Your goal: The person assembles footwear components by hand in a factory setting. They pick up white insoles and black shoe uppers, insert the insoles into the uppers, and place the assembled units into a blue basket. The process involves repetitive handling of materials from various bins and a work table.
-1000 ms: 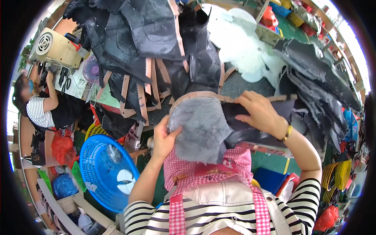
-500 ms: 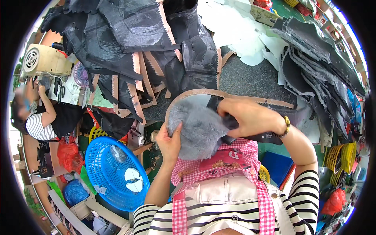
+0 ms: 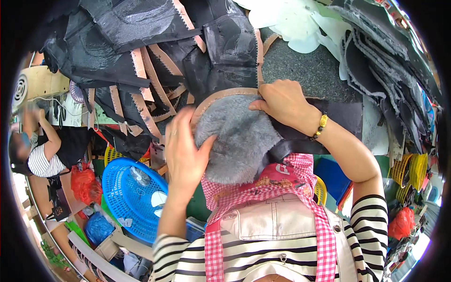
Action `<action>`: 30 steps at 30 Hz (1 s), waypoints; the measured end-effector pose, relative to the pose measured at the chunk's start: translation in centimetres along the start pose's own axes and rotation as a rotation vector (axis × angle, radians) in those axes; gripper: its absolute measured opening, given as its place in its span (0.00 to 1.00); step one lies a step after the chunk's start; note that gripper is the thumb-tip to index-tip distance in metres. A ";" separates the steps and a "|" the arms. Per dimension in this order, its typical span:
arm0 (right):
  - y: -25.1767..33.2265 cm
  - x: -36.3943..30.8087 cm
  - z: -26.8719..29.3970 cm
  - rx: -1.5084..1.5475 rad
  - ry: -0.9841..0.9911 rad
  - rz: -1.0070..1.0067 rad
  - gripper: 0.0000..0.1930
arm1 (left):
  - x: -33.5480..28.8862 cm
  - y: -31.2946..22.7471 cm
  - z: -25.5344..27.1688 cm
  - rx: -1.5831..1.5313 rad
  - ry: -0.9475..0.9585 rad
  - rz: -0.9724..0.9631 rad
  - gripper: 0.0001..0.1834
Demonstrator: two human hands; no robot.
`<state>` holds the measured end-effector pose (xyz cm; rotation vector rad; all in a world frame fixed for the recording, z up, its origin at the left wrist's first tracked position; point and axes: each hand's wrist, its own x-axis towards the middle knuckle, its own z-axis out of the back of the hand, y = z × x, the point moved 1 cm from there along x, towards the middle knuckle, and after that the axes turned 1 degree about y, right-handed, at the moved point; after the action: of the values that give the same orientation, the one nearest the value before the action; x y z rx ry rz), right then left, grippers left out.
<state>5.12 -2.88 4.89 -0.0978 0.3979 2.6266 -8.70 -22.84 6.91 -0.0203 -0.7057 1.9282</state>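
Observation:
A grey fur lining point(image 3: 237, 136) lies rounded in front of my body, over the table's near edge. Along its upper rim curves a tan strip point(image 3: 224, 93) with a notched edge, and black material point(image 3: 312, 117) runs out to the right from it. My right hand point(image 3: 289, 101) pinches the lining's upper right rim, thumb on the fur and fingers curled behind. At the left rim, my left hand point(image 3: 185, 145) has its fingers stretched up and apart, slightly blurred, its thumb touching the fur.
Black pieces with tan strips point(image 3: 155, 28) pile up at the far left, white sheets point(image 3: 291, 23) behind, and dark fur-lined pieces point(image 3: 376, 70) at the right. A blue basket point(image 3: 134, 197) stands at lower left. Another person point(image 3: 44, 150) works at the far left.
The fur lining has turned and been spread flatter, its fur facing up more fully. My right hand moved up to its upper rim; my left hand's fingers opened out and moved up.

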 end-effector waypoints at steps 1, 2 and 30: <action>0.0 0.0 -0.1 0.004 -0.020 0.014 0.21 | 2.3 -1.4 0.3 0.035 0.017 -0.114 0.31; 0.1 0.1 0.1 0.007 -0.043 0.037 0.21 | 4.0 -1.2 -1.0 0.021 0.107 -0.083 0.31; -7.8 -10.5 4.9 0.081 0.200 -0.359 0.21 | 11.0 -10.3 -9.6 0.043 0.707 -0.245 0.19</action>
<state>18.05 0.49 9.01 -0.3718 0.5036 2.2506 -2.26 -6.20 7.13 -0.5371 -0.1771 1.5476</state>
